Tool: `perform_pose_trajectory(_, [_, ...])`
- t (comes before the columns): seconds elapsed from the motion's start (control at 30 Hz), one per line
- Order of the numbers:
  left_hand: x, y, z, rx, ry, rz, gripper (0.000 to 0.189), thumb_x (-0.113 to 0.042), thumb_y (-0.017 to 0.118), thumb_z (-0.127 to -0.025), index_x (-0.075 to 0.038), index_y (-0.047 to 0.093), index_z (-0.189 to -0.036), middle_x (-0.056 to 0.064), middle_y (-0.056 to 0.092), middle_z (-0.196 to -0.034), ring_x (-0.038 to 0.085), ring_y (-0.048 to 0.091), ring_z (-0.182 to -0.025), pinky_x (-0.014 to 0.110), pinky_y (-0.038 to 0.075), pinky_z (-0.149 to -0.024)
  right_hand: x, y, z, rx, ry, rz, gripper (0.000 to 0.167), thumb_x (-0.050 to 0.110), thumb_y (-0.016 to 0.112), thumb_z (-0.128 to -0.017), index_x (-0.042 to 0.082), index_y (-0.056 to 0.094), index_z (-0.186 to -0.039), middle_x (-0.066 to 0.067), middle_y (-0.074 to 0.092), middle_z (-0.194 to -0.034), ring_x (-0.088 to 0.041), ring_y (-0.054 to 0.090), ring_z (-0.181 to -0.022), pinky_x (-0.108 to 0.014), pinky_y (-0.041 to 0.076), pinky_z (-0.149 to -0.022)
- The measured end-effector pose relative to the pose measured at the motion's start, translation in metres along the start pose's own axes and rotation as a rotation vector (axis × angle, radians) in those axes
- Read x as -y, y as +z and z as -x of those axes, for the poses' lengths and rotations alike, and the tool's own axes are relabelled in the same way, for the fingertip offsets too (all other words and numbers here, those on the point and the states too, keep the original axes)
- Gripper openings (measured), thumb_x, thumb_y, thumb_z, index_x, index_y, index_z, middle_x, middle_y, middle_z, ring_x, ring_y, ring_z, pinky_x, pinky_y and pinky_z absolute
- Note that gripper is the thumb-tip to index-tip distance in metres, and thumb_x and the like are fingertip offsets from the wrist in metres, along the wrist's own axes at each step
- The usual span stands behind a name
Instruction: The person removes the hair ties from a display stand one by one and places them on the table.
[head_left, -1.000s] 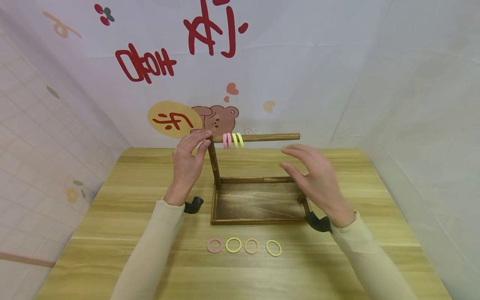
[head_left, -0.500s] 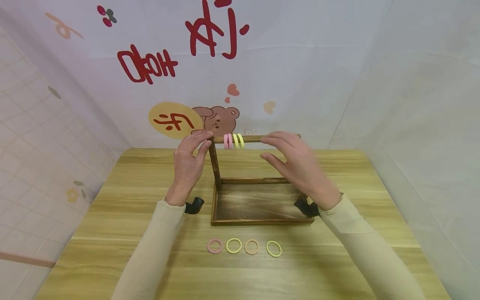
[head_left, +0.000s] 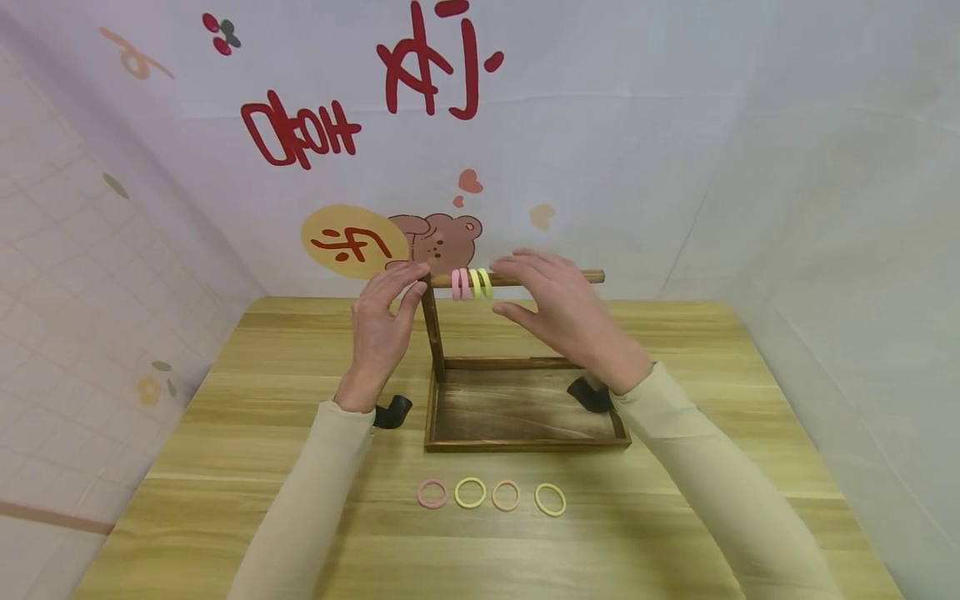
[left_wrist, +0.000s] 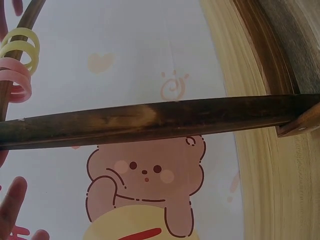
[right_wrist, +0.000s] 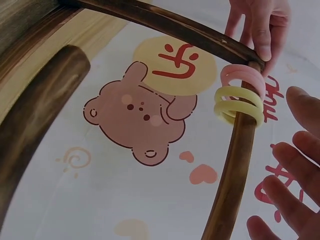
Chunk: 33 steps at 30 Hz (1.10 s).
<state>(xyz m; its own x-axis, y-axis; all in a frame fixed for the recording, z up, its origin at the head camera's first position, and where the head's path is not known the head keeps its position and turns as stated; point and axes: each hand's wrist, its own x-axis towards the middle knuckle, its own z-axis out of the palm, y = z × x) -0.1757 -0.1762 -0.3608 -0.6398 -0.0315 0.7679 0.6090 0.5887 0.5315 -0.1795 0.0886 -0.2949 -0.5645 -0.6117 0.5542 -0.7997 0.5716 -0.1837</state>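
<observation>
A dark wooden stand [head_left: 432, 333] has an upright post and a rod [head_left: 555, 278] running right from its top. Two pink rings [right_wrist: 252, 75] and two yellow rings [right_wrist: 237, 105] hang side by side on the rod, near the post. My left hand [head_left: 380, 321] pinches the corner where post and rod meet, thumb below and fingers above. Beside the outer yellow ring is my right hand [head_left: 562, 308], fingers extended and spread from the thumb, around the rod without gripping anything. In the right wrist view its fingertips stand apart from the rings.
The stand's shallow tray base [head_left: 517, 445] sits on the wooden table [head_left: 675, 517]. Before it lie a pink ring [head_left: 432, 507], a yellow ring [head_left: 470, 507], an orange ring [head_left: 506, 510] and another yellow ring [head_left: 553, 515]. A printed cloth [head_left: 600, 150] hangs behind.
My right hand has moved left from beyond the rod's free end to beside the yellow rings. My left hand stays at the corner, and the hanging rings keep their places on the rod.
</observation>
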Motion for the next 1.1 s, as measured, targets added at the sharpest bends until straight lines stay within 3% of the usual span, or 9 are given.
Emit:
perform_pose_trajectory(0.3, [-0.001, 0.002, 0.0, -0.017, -0.011, -0.007, 0.024, -0.009, 0.073, -0.097, -0.004, 0.077, -0.121, 0.013, 0.074, -0.123, 0.032, 0.065, -0.122, 0.049, 0.049, -0.106, -0.004, 0.005, -0.013, 0.136, 0.05, 0.048, 0.067, 0.034, 0.083, -0.091, 0.009, 0.057, -0.147, -0.01, 0.06, -0.147, -0.03, 0.045, -0.144, -0.056, 0.036, -0.115])
perform_pose_trajectory(0.47, [-0.001, 0.002, 0.0, -0.017, -0.013, -0.014, 0.024, -0.01, 0.072, -0.098, -0.004, 0.077, -0.121, 0.012, 0.074, -0.123, 0.031, 0.065, -0.122, 0.049, 0.049, -0.106, -0.008, 0.007, -0.02, 0.192, 0.037, 0.095, 0.07, 0.038, 0.084, -0.089, 0.008, 0.056, -0.147, -0.011, 0.058, -0.148, -0.031, 0.044, -0.145, -0.054, 0.033, -0.118])
perform_pose_trajectory(0.73, [-0.002, 0.002, 0.0, -0.021, -0.008, 0.013, 0.024, -0.009, 0.073, -0.097, -0.003, 0.077, -0.121, 0.012, 0.074, -0.124, 0.03, 0.065, -0.122, 0.047, 0.048, -0.107, -0.013, 0.009, -0.029, 0.236, 0.01, 0.132, 0.066, 0.04, 0.084, -0.089, 0.009, 0.059, -0.141, -0.008, 0.064, -0.14, -0.027, 0.051, -0.138, -0.05, 0.034, -0.117])
perform_pose_trajectory(1.1, [-0.002, 0.001, 0.0, -0.014, -0.009, 0.017, 0.023, -0.009, 0.07, -0.099, -0.002, 0.076, -0.121, 0.013, 0.074, -0.123, 0.035, 0.065, -0.121, 0.045, 0.047, -0.108, -0.013, 0.01, -0.035, 0.29, 0.033, 0.139, 0.06, 0.038, 0.082, -0.091, 0.01, 0.061, -0.14, -0.006, 0.066, -0.138, -0.025, 0.056, -0.134, -0.05, 0.037, -0.115])
